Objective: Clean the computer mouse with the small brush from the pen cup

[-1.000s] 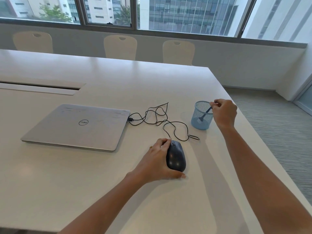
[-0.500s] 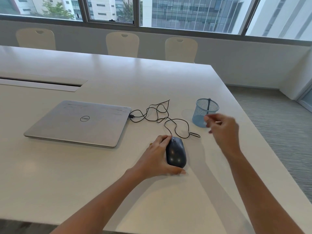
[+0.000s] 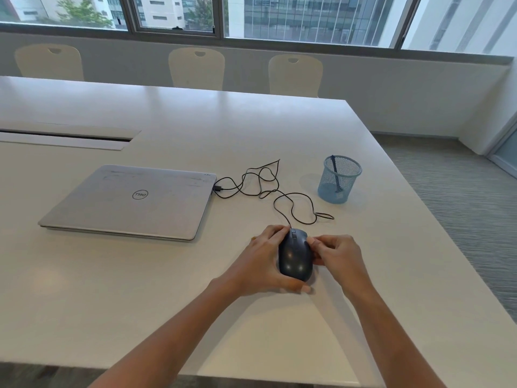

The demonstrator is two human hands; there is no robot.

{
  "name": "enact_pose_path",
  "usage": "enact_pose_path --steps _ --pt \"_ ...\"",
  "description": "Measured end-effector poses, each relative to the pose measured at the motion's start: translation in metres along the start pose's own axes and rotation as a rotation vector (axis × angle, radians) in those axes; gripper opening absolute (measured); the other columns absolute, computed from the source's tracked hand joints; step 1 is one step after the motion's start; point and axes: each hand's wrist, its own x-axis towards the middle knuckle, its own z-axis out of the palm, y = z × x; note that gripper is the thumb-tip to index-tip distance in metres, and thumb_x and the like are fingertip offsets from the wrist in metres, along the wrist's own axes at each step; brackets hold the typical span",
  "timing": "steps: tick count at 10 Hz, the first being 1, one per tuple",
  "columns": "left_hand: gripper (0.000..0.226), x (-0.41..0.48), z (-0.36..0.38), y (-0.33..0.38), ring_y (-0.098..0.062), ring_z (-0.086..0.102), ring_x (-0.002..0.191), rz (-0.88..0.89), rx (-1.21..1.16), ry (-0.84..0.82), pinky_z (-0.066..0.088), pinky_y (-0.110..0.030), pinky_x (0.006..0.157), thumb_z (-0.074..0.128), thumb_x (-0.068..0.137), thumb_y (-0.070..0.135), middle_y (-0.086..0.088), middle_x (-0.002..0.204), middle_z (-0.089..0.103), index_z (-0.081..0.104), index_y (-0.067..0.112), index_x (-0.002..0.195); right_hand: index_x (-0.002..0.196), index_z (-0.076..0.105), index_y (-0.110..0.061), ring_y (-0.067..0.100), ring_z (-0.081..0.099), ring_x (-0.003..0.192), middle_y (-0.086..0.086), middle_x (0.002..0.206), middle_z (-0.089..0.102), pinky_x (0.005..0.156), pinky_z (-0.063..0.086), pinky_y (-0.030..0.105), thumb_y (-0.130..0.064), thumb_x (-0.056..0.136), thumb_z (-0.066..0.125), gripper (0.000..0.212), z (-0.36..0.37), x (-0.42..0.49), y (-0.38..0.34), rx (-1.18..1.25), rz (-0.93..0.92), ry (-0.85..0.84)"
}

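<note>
While the left hand (image 3: 263,261) cups the dark oval computer mouse (image 3: 295,256) on the white worktop (image 3: 167,289), fingers curled round its left flank, the right hand (image 3: 337,257) has its fingers bunched against the mouse's right side, holding nothing I can make out. And the small dark brush (image 3: 335,175) leans, handle up, in the blue mesh pen cup (image 3: 339,179), well beyond and right, nearer that right hand.
</note>
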Motion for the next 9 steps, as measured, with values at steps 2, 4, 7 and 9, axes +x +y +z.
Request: enact_pose_path --steps 2,4,7,9 --pt "0.124 0.001 0.001 -0.003 -0.011 0.040 0.128 0.013 0.005 -0.012 0.027 -0.021 0.104 0.083 0.053 0.073 0.012 0.148 0.034 0.031 0.018 0.151 0.060 0.075 -0.028 0.024 0.076 0.068 0.000 0.064 0.077 0.075 0.062 0.046 -0.019 0.088 0.071 0.030 0.003 -0.004 0.001 -0.003 0.026 0.043" --pt "0.120 0.005 0.000 -0.004 -0.009 0.039 0.127 0.026 0.027 -0.017 0.026 -0.021 0.105 0.085 0.055 0.070 0.010 0.148 0.036 0.033 0.018 0.151 0.065 0.075 -0.025 0.027 0.075 0.068 0.003 0.066 0.077 0.074 0.061 0.048 -0.019 0.088 0.071 0.025 0.008 -0.002 -0.001 -0.018 0.024 0.079" --pt "0.121 0.006 0.001 -0.004 -0.010 0.035 0.131 0.023 0.032 -0.015 0.022 -0.021 0.106 0.085 0.057 0.069 0.009 0.150 0.034 0.031 0.017 0.151 0.076 0.078 -0.009 0.034 0.072 0.073 0.009 0.067 0.075 0.075 0.059 0.050 -0.020 0.088 0.069 0.019 0.010 0.002 0.002 -0.091 0.013 0.073" --pt "0.125 0.005 0.003 -0.003 -0.013 0.029 0.138 0.034 0.035 -0.026 0.020 -0.024 0.112 0.081 0.059 0.073 0.008 0.155 0.027 0.023 0.018 0.155 0.084 0.078 -0.015 0.025 0.073 0.074 0.002 0.074 0.077 0.078 0.059 0.047 -0.021 0.087 0.072 0.009 0.012 0.002 0.000 -0.078 0.026 0.091"
